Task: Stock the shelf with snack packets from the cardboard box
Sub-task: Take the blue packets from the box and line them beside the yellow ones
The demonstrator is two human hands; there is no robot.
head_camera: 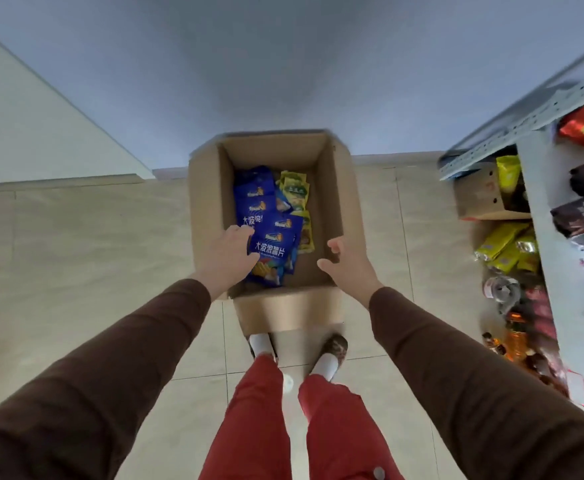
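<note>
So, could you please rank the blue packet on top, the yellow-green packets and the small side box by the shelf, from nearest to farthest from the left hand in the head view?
1. Blue packet: gripped by the left hand, inside the cardboard box.
2. Yellow-green packets: deeper in the box, to the right.
3. Small side box: on the floor, far right by the shelf.

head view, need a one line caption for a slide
Left hand grips a blue packet in the open box on the floor, right hand open beside it, shelf at right.
</note>
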